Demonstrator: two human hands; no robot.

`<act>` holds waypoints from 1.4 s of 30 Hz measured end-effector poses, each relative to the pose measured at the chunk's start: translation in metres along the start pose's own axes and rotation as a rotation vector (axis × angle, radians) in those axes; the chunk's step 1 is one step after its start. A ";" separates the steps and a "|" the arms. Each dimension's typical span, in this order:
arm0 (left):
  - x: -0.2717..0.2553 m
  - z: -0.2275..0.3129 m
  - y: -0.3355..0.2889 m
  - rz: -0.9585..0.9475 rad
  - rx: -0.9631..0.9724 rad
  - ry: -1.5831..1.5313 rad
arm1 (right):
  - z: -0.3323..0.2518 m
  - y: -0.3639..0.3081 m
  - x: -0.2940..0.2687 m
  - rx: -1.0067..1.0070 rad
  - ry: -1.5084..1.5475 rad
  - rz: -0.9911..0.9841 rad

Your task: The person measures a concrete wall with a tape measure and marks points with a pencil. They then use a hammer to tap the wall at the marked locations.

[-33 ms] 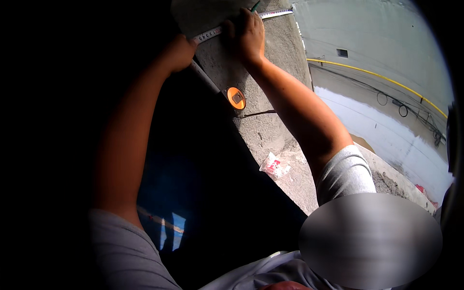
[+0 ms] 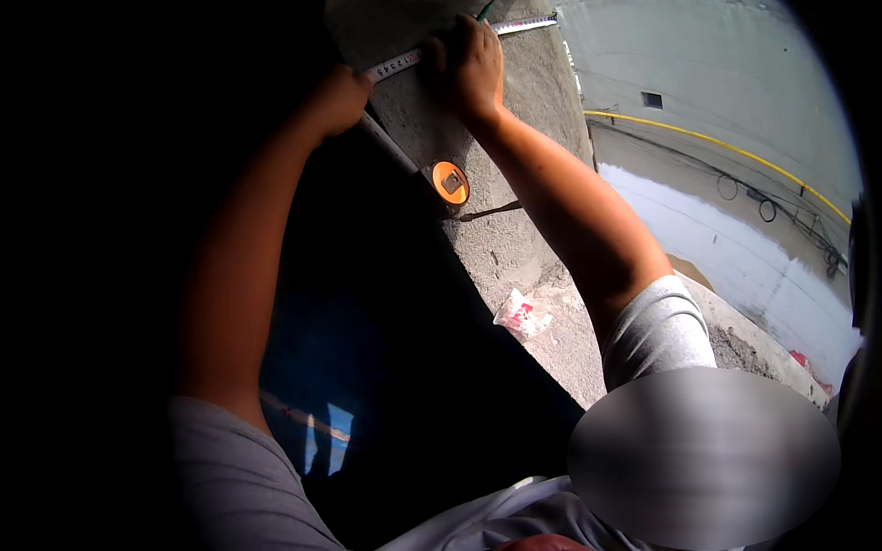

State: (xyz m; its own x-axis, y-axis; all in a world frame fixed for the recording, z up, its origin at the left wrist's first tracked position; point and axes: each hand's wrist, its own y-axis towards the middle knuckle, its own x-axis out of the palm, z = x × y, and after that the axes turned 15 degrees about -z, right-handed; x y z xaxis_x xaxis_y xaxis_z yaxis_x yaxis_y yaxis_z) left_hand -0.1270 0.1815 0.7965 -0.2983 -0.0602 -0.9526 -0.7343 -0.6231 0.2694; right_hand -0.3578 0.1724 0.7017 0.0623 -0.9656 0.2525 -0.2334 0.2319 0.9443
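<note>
A white measuring tape (image 2: 395,65) stretches across a rough concrete ledge (image 2: 542,83) at the top of the view. My left hand (image 2: 338,103) is closed on the tape's near-left end, at the ledge's dark inner edge. Farther right, my right hand (image 2: 470,73) lies over the middle of the tape. A thin green pen-like stick (image 2: 485,11) pokes up from its closed fingers; the fingertips are partly in shadow. The tape runs on past this hand to the ledge's outer side. An orange disc-shaped thing (image 2: 451,183) with a dark square centre rests on the ledge, nearer me, touched by neither hand.
A grey bar (image 2: 390,145) follows the inner edge between my left hand and the orange disc. A thin dark stick (image 2: 491,212) and a crumpled clear-and-red wrapper (image 2: 522,314) lie on the ledge. Beyond it are a grey wall (image 2: 717,64), a yellow pipe (image 2: 726,145) and cables.
</note>
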 end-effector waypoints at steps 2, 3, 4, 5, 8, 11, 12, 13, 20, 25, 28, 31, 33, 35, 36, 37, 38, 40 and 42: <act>-0.001 0.001 0.004 -0.013 0.020 -0.025 | 0.003 0.004 -0.007 -0.027 -0.023 0.008; -0.002 0.001 0.001 -0.013 0.017 -0.035 | 0.005 0.003 -0.013 -0.031 0.007 -0.021; -0.003 0.001 -0.001 -0.014 0.015 -0.046 | 0.007 0.003 -0.018 -0.036 0.037 -0.050; -0.003 -0.004 0.002 0.000 0.043 -0.056 | 0.008 0.003 -0.022 -0.020 0.061 -0.087; 0.000 -0.019 0.006 0.019 0.088 -0.076 | 0.017 0.000 -0.033 0.009 0.100 -0.169; 0.001 -0.020 0.011 0.028 0.105 -0.081 | 0.041 0.005 -0.049 0.030 0.068 -0.178; 0.001 -0.020 0.013 0.043 0.129 -0.084 | 0.050 0.010 -0.055 0.065 0.064 -0.181; 0.000 -0.020 0.014 0.057 0.154 -0.087 | 0.058 0.012 -0.060 0.099 0.061 -0.185; -0.004 -0.007 0.010 0.064 0.073 -0.051 | 0.074 0.016 -0.084 0.046 0.139 -0.070; -0.005 -0.009 0.007 0.043 0.054 -0.067 | 0.053 0.049 -0.102 0.182 0.891 -0.301; -0.003 -0.015 0.011 0.060 0.058 -0.052 | 0.044 0.064 -0.104 0.239 1.141 -0.478; -0.005 -0.011 0.009 0.041 0.036 -0.092 | 0.059 0.077 -0.094 0.272 1.036 -0.556; -0.005 -0.017 0.015 0.062 0.087 -0.056 | 0.071 0.082 -0.084 0.272 0.925 -0.564; -0.007 -0.018 0.016 0.071 0.089 -0.048 | 0.083 0.090 -0.078 0.314 0.903 -0.582; -0.005 -0.016 0.014 0.063 0.064 -0.062 | 0.084 0.090 -0.076 0.340 0.892 -0.593; -0.004 -0.014 0.012 0.056 0.039 -0.075 | 0.086 0.090 -0.074 0.304 0.897 -0.590; -0.005 -0.012 0.010 0.048 0.032 -0.079 | 0.087 0.090 -0.071 0.268 0.901 -0.586; -0.008 -0.003 0.007 0.035 0.022 -0.082 | 0.093 0.096 -0.067 0.221 0.894 -0.615; -0.008 -0.004 0.009 0.036 0.034 -0.093 | 0.095 0.102 -0.059 0.205 0.875 -0.696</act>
State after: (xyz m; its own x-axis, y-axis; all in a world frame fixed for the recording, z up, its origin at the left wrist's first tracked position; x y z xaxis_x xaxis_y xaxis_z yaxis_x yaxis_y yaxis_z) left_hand -0.1287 0.1730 0.8060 -0.3793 -0.0087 -0.9253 -0.7415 -0.5953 0.3095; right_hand -0.4775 0.2416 0.7631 0.8781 -0.4447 -0.1766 -0.0325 -0.4237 0.9052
